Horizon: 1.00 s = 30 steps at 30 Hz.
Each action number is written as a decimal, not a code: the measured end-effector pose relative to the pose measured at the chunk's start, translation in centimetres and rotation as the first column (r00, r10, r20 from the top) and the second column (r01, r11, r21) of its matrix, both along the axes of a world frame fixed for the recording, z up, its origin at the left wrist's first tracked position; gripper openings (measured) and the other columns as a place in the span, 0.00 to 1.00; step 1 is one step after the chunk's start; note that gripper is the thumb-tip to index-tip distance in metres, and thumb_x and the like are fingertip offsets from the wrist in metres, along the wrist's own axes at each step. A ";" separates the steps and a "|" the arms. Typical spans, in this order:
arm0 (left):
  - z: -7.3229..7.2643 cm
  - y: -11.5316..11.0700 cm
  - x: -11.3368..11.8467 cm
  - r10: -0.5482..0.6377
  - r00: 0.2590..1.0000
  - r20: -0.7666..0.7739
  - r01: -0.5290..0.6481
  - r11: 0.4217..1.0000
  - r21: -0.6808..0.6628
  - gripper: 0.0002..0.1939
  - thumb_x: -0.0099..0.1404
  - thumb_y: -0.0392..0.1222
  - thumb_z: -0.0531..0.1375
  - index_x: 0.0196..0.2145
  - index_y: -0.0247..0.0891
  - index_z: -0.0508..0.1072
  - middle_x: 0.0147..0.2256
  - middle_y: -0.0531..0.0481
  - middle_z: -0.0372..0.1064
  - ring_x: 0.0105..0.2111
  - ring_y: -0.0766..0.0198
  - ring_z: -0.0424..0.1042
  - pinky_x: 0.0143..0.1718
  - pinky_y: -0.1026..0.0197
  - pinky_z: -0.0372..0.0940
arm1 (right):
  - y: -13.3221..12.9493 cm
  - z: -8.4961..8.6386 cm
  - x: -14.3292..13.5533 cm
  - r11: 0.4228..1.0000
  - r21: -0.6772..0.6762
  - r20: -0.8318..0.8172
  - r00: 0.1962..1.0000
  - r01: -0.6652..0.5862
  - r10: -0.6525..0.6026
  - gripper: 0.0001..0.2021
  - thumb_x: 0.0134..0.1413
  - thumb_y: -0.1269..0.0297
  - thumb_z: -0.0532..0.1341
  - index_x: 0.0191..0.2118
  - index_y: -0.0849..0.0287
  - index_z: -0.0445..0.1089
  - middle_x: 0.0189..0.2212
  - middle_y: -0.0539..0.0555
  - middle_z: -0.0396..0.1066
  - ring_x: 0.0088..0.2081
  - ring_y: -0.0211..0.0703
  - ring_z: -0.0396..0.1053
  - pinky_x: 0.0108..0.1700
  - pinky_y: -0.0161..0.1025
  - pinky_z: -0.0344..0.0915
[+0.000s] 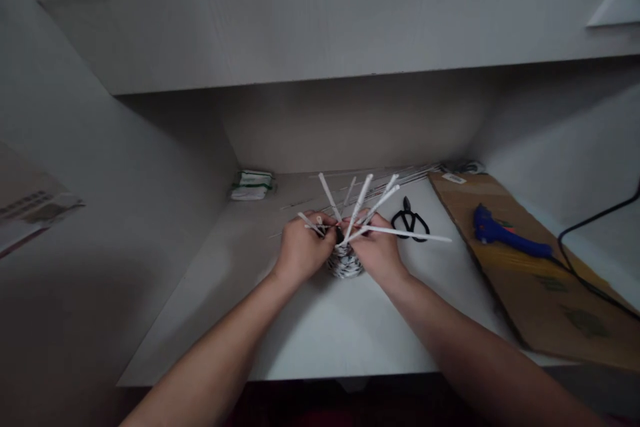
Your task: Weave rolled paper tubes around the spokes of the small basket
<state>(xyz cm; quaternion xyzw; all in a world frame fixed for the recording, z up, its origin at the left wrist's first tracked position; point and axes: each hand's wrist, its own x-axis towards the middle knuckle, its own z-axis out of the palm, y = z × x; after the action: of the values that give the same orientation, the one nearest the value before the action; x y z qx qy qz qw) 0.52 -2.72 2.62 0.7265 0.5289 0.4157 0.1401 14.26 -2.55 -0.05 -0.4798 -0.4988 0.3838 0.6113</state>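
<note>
A small woven basket (345, 263) of rolled paper stands on the white tabletop between my hands. White paper tubes (361, 200) rise and fan out from its rim, and one long paper tube (415, 233) sticks out to the right. My left hand (306, 243) is closed at the basket's left rim, its fingers bent around the paper tubes there. At the right side, my right hand (376, 247) grips near the base of the tubes. The fingertips of both hands are partly hidden behind the tubes and rim.
Black-handled scissors (411, 221) lie right of the basket. A blue glue gun (510, 233) with a black cord rests on a cardboard sheet (550, 293). Thin paper sticks (400, 177) lie behind. A wrapped packet (253, 185) sits back left, and a cabinet panel (320, 20) overhangs the table.
</note>
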 end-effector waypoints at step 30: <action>1.0 1.8 -3.6 -0.483 0.777 0.403 0.617 0.710 -0.339 0.08 0.60 0.43 0.61 0.34 0.35 0.74 0.29 0.49 0.71 0.28 0.66 0.69 0.33 0.63 0.67 | -0.9 1.2 -0.5 0.992 -0.094 -0.127 0.989 -0.089 0.076 0.08 0.35 0.65 0.65 0.26 0.57 0.66 0.21 0.48 0.70 0.23 0.39 0.67 0.25 0.35 0.64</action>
<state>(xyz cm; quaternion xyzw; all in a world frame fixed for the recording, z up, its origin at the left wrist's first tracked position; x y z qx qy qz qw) -3.10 -0.97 3.65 0.7306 0.3411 0.3184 0.4985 13.73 -3.41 1.18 -0.4640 -0.4599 0.4619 0.5999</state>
